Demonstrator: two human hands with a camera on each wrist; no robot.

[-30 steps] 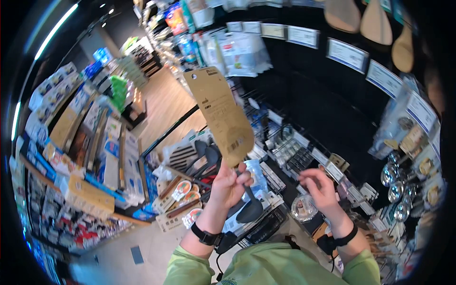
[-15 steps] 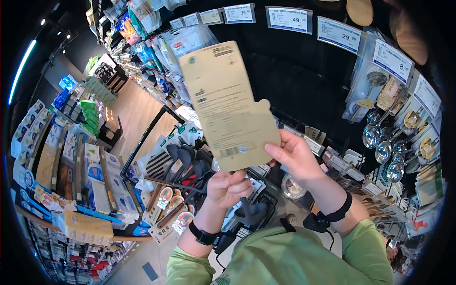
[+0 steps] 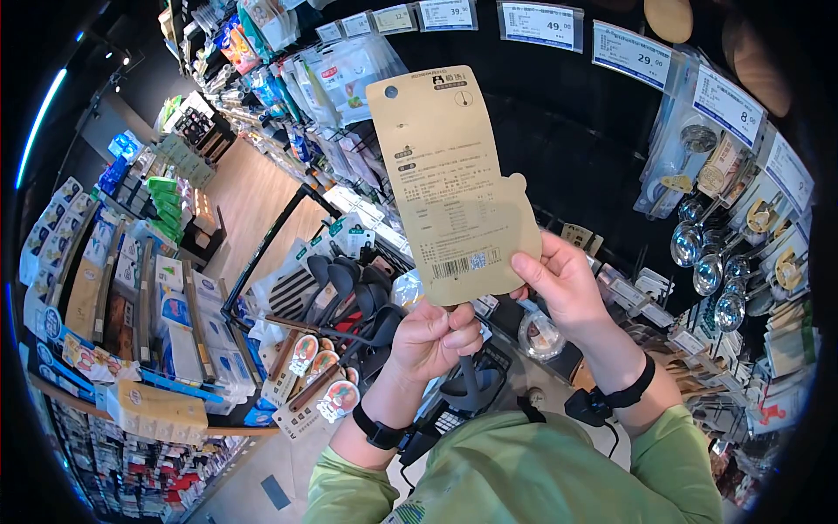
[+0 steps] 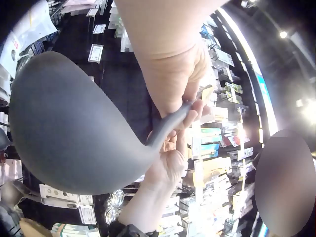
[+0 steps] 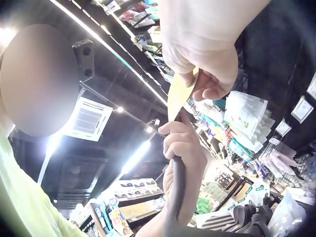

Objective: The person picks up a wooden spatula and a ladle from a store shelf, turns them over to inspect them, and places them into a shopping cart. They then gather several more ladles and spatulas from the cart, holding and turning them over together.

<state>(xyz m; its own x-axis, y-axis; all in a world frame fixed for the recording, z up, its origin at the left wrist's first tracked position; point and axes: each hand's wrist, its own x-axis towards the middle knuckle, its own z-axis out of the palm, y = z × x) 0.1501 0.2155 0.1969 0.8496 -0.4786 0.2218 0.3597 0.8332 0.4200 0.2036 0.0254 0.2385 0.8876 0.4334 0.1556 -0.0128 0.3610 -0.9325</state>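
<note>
Ladle (image 4: 74,128): dark grey, apparently plastic or silicone; held in front of a green shirt (image 3: 541,463), its smooth, matte, rounded bowl hung below the handle (image 5: 177,192).
Left hand (image 3: 436,336): fingers are wrapped round the slim handle.
Right hand (image 3: 567,281): the lower right edge of a tan, printed backing card (image 3: 454,196) is pinched between thumb and fingers.
Handling: the ladle is judged light and fairly stiff, best gripped at the handle; the thin card could easily be creased.

Price tag (image 3: 540,27): 49.00; next tag (image 3: 630,55): 29.00; lower tag (image 3: 726,106): 8.00
</note>
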